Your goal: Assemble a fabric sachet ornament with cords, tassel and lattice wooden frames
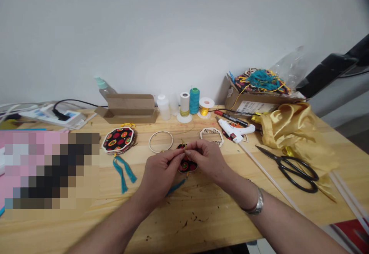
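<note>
Hiding part of a patterned ornament [188, 166], left hand [159, 170] and right hand [208, 158], fingertips pressed together, anything pinched indistinct.

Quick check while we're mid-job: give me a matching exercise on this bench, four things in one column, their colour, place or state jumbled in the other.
Things
1. Scissors
2. Glue gun
3. Thread cone
4. Patterned ornament

Descriptions
A. Teal, standing upright near the wall
B. Partly hidden behind the left hand and right hand
C. Black looped handles, lying at the right
D. White body

Pairs: 1-C, 2-D, 3-A, 4-B
</note>
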`<action>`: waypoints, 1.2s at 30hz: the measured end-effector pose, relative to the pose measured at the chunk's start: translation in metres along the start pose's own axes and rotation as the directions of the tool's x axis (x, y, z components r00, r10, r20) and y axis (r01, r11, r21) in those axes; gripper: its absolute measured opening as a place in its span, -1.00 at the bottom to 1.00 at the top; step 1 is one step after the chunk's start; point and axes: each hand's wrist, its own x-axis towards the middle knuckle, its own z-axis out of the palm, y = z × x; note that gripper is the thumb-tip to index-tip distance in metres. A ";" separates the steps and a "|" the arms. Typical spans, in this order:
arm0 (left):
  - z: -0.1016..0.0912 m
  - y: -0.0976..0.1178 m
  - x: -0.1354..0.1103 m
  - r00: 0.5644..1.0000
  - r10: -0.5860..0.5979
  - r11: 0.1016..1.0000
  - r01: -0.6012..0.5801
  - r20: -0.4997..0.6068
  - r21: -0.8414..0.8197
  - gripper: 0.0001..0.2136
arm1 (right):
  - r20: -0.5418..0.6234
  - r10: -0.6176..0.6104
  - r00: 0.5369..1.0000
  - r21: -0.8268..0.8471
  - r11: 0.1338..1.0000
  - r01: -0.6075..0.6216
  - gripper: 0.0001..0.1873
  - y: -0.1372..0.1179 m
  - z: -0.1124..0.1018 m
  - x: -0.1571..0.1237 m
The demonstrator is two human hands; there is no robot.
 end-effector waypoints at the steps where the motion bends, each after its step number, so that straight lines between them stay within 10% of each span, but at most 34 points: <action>1: 0.000 0.001 0.000 1.000 -0.006 1.000 0.006 0.001 0.013 -0.80 | 0.006 -0.003 1.000 0.010 1.000 0.003 -0.92 0.000 0.000 0.000; 18: -0.002 0.006 0.002 0.995 -0.100 0.991 0.102 0.029 -0.082 -0.84 | -0.043 -0.043 0.998 -0.095 0.995 0.038 -0.93 0.000 0.000 0.000; 25: -0.006 0.007 0.007 0.937 -0.225 0.800 0.334 0.267 -0.499 -0.84 | 0.033 0.123 0.992 0.156 0.980 -0.127 -0.93 -0.013 -0.003 0.000; 36: -0.009 0.005 0.009 0.908 -0.233 0.687 0.408 0.350 -0.601 -0.90 | 0.184 0.139 0.973 0.270 0.945 -0.186 -0.81 -0.017 -0.011 0.001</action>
